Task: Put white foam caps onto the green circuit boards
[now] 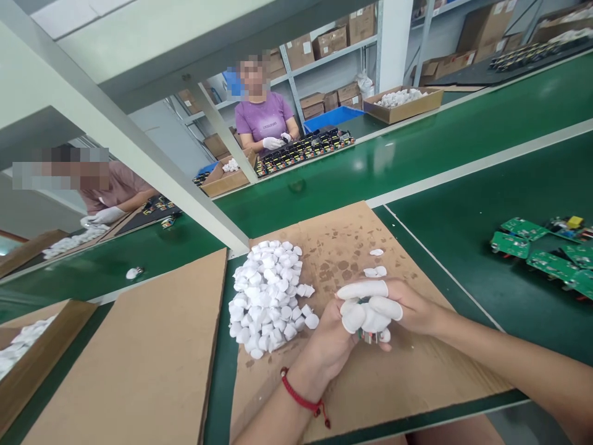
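Observation:
My left hand and my right hand meet over the cardboard sheet, with white finger cots on several fingertips. Between them they grip a small circuit board, whose green edge and metal parts peek out below the fingers. A white piece lies against the board under my fingertips; the fingers hide much of both. Left of my hands is a heap of small white pads. A few loose white pads lie just beyond my fingers.
Cardboard covers the green bench beneath my hands. Green circuit boards stand at the right. A slanting white post rises at the left. Two co-workers sit across the conveyor, beside trays of parts and a box of white pieces.

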{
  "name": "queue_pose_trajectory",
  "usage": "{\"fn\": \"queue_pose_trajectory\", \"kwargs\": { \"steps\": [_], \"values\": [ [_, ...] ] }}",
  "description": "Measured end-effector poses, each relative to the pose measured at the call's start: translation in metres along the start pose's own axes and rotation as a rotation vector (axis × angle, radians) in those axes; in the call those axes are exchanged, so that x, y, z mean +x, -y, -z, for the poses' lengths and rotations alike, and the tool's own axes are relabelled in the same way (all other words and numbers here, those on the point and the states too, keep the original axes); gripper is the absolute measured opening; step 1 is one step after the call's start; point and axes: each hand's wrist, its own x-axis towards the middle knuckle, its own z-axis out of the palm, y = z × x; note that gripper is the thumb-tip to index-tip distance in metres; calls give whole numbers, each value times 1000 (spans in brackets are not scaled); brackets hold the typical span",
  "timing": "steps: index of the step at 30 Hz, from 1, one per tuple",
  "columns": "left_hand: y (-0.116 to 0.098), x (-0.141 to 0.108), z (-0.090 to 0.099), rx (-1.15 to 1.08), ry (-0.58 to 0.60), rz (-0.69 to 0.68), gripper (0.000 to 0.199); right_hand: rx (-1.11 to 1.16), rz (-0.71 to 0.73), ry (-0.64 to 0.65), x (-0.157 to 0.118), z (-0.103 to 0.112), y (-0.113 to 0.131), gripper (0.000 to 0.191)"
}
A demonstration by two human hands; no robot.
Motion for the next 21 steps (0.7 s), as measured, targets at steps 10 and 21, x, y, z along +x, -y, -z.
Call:
{"fn": "queue_pose_trajectory", "kwargs": {
  "steps": [10,21],
  "values": [
    [-2,-1,-6,-74,-25,-7,40,298,-133,5,6,-5,5,54],
    [-4,0,-2,24,-40,46,36,85,-98,59,4,1,5,45]
  ]
}}
